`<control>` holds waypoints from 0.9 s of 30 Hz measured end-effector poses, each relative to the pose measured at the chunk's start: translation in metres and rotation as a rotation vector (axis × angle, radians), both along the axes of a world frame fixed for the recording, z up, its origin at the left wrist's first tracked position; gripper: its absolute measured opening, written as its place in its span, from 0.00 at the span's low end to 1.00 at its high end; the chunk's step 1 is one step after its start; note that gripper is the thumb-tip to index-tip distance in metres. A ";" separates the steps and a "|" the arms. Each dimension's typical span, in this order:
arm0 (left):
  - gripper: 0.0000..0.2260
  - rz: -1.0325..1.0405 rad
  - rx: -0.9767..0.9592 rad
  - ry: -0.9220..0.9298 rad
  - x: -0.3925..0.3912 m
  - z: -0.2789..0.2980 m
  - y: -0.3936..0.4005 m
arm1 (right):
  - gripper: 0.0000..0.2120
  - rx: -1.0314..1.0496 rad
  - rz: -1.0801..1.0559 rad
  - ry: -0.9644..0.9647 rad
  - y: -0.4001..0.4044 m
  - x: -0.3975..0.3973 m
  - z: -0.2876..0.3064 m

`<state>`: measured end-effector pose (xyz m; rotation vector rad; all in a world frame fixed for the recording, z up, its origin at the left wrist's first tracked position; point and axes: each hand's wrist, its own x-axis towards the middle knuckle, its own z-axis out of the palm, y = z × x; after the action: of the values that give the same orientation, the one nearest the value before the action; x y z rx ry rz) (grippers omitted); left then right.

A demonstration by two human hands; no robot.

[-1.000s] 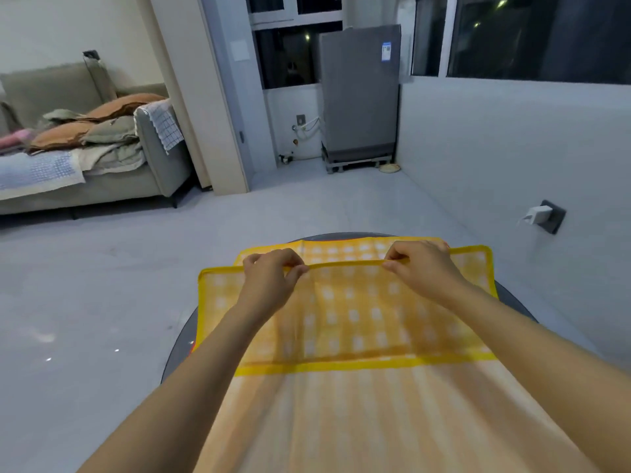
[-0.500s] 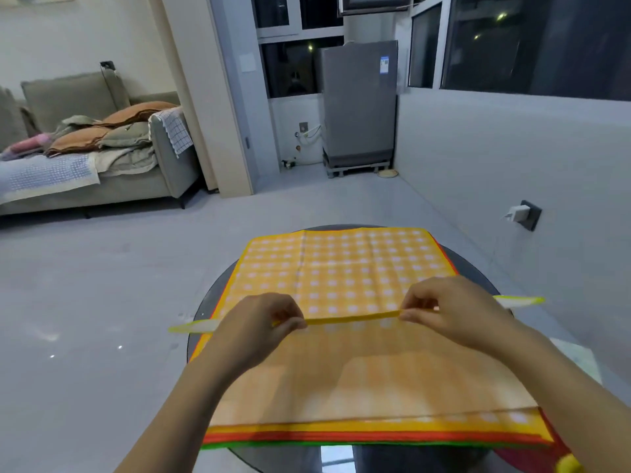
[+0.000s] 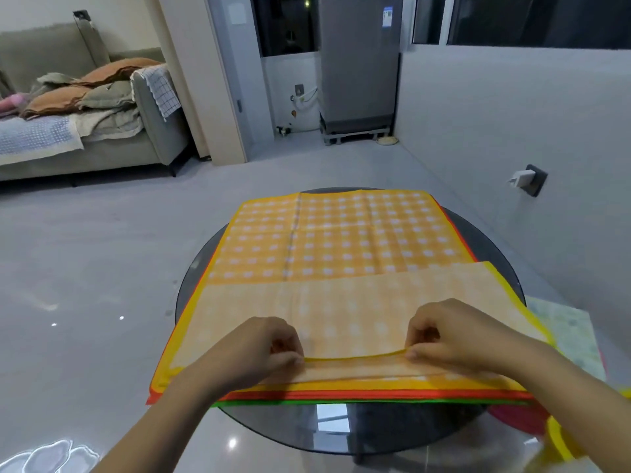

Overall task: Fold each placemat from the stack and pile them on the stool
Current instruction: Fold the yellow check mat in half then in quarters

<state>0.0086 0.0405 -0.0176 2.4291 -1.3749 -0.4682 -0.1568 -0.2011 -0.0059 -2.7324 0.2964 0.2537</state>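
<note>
Hands reach in from the near edge: the left hand [image 3: 263, 349] and right hand [image 3: 450, 332] each pinch the yellow hem of the top placemat [image 3: 341, 312], its near half doubled over with the pale underside up. It lies on a stack [image 3: 341, 397] of red- and green-edged mats on a round dark glass table [image 3: 375, 431]. Beyond, grey floor [image 3: 102, 250] runs to a sofa [image 3: 102, 138] heaped with cushions at far left and a grey appliance [image 3: 358, 63] by dark windows.

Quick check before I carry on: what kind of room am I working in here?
Most likely a home living room. A grey sofa piled with cushions and blankets stands at far left, a tall grey appliance, probably a fridge, at the dark windows, and a round glass table holding the placemat stack.
</note>
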 end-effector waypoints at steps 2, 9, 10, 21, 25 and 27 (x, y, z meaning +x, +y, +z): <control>0.02 -0.017 0.000 0.014 -0.001 -0.002 0.001 | 0.04 0.015 -0.005 0.010 0.000 -0.001 -0.002; 0.03 0.014 -0.022 0.101 0.001 0.002 -0.006 | 0.08 0.034 0.027 0.025 -0.001 0.002 -0.002; 0.04 0.024 -0.040 0.095 0.001 0.003 -0.010 | 0.09 0.041 0.029 0.014 -0.001 0.004 -0.002; 0.19 0.041 -0.076 -0.293 0.007 -0.032 -0.075 | 0.17 -0.085 -0.025 -0.223 0.017 0.054 -0.023; 0.24 0.053 0.005 -0.271 0.008 -0.045 -0.088 | 0.24 -0.137 -0.034 -0.191 0.019 0.067 -0.035; 0.24 0.060 0.040 -0.255 0.008 -0.049 -0.090 | 0.26 -0.129 -0.041 -0.174 0.021 0.073 -0.042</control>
<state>0.0163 -0.0499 -0.0668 2.6269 -1.3954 -0.1766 -0.0840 -0.1805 -0.0480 -2.8478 0.3299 -0.0156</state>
